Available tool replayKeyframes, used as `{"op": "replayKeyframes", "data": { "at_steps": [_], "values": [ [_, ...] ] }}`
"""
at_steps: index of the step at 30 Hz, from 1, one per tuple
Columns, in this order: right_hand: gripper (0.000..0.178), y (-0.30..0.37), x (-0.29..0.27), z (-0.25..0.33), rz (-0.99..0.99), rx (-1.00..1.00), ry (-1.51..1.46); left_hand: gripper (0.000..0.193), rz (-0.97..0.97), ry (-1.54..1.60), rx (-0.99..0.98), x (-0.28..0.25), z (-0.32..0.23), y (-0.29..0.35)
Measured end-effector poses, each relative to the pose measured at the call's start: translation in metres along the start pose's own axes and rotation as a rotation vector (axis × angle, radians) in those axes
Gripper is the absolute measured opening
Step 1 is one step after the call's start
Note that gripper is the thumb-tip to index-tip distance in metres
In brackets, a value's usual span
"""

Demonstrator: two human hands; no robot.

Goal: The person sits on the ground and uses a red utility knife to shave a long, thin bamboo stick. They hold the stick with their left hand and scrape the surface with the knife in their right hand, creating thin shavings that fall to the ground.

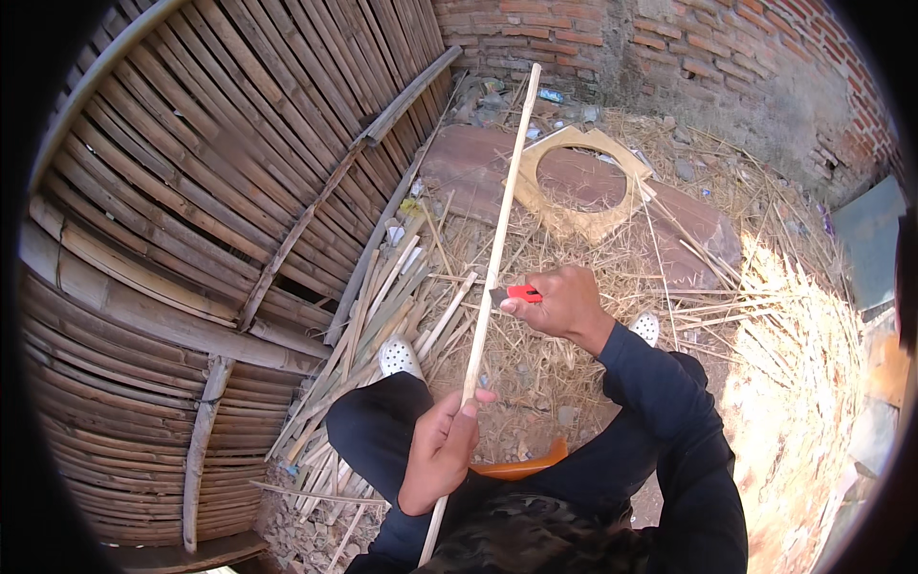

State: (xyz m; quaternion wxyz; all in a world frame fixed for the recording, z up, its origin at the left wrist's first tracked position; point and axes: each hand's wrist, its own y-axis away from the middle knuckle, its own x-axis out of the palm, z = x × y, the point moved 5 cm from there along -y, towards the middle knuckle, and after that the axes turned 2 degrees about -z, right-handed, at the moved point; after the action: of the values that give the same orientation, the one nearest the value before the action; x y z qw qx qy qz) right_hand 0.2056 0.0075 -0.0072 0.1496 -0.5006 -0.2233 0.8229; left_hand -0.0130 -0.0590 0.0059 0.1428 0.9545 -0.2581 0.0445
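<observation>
A long, pale bamboo strip (504, 206) slants up from my lap toward the brick wall. My left hand (441, 448) is closed round its lower part, with the thumb lying along it. In my right hand (564, 304) is a knife with a red handle (522, 294). Its short dark blade (498, 297) lies against the strip, above my left hand. The strip's lowest end passes beside my left forearm and out of the picture.
Cut bamboo strips (359, 330) are heaped by my left foot, along a bamboo slat wall (229, 163). Shavings (574, 383) cover the ground. Ahead, a board with a round hole (579, 225) lies on a reddish slab (469, 163) before the brick wall (708, 57).
</observation>
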Motion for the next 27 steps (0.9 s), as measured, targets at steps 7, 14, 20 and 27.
{"op": "replayKeyframes", "data": {
  "at_steps": [7,14,20,27],
  "values": [
    [0.063,0.004,0.008,-0.012,0.045,0.046,0.050,0.029,0.013,-0.054,-0.010,0.003,0.010,0.002],
    [0.064,0.013,0.002,-0.001,0.027,0.058,-0.003,0.028,0.029,-0.022,-0.037,0.002,0.011,0.012],
    [0.067,-0.009,-0.005,-0.064,0.012,0.227,0.108,0.028,0.094,-0.030,-0.057,0.011,0.016,0.021],
    [0.066,0.036,0.005,0.037,0.087,-0.086,-0.089,0.028,0.025,-0.040,-0.007,0.002,0.011,0.013]
  ]
}}
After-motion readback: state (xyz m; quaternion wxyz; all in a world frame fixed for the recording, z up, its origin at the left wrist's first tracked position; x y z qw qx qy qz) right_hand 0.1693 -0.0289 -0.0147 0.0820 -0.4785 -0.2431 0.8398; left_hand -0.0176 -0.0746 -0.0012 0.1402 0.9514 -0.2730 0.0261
